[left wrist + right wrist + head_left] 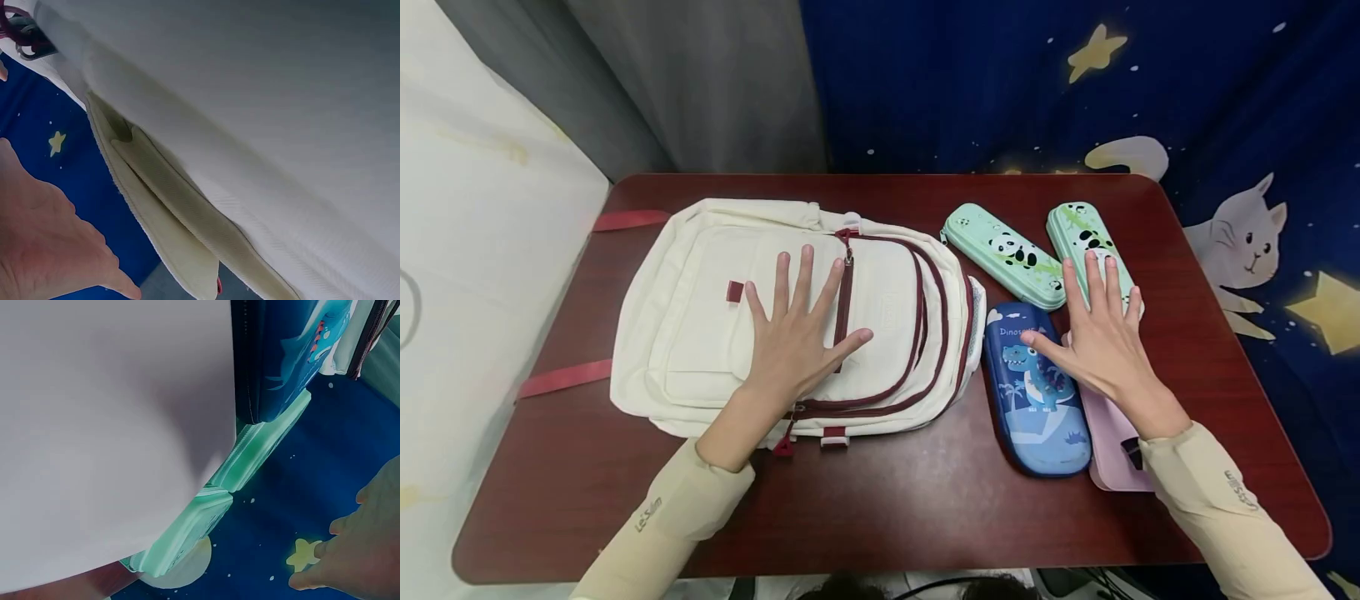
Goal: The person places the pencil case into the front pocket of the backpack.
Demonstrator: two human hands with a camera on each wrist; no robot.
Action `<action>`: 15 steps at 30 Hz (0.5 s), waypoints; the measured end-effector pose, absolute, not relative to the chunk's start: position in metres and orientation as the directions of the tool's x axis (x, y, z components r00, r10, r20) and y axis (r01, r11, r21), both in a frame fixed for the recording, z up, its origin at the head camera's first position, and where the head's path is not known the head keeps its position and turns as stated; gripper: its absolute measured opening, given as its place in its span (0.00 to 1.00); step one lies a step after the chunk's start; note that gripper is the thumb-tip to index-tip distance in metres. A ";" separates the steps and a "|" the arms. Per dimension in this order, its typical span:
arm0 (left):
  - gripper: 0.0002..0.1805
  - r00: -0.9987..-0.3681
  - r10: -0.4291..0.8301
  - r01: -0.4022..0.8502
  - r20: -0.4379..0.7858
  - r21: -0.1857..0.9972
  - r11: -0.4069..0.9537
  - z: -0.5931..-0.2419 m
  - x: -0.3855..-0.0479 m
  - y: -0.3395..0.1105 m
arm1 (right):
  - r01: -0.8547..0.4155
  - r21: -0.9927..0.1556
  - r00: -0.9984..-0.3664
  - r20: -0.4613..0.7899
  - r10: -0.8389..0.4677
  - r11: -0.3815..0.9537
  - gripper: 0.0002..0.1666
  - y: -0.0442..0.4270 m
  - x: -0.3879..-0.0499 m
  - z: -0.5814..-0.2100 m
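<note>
A white backpack with dark red zips [700, 333] lies on the table; my left hand [790, 337], fingers spread straight, is over its front. In the left wrist view that hand [50, 237] shows beside the white fabric [250, 125]. My right hand [1101, 342], also spread, is over a cluster of cases: a blue dinosaur case [1037, 408], a pink case [1116, 450] and a green panda case [1075, 225]. Whether either hand touches what lies beneath cannot be told. In the right wrist view the hand [356, 544] is apart from the green cases [187, 531].
Another green panda case [992, 250] lies between the backpack and the upper right case. Red straps [568, 379] extend left from the backpack across the dark red table [880, 517]. Behind hang a grey curtain [700, 83] and a blue one with stars and a cat [962, 83].
</note>
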State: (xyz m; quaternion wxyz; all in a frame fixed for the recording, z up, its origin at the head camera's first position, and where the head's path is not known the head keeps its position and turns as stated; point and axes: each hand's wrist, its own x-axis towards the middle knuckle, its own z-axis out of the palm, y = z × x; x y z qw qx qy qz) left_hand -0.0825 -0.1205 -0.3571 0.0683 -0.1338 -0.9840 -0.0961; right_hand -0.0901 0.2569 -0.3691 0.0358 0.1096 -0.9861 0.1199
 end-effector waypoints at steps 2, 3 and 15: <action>0.50 -0.954 0.251 0.278 0.163 0.173 0.945 -0.357 -0.082 -0.121 | -0.220 -0.233 -0.975 0.094 -0.203 0.947 0.62 0.258 -0.089 -0.370; 0.50 -0.953 0.253 0.280 0.164 0.175 0.944 -0.357 -0.082 -0.121 | -0.216 -0.235 -0.975 0.092 -0.200 0.948 0.62 0.258 -0.088 -0.370; 0.50 -0.954 0.257 0.283 0.155 0.173 0.943 -0.357 -0.078 -0.122 | -0.207 -0.242 -0.978 0.089 -0.190 0.948 0.63 0.260 -0.083 -0.374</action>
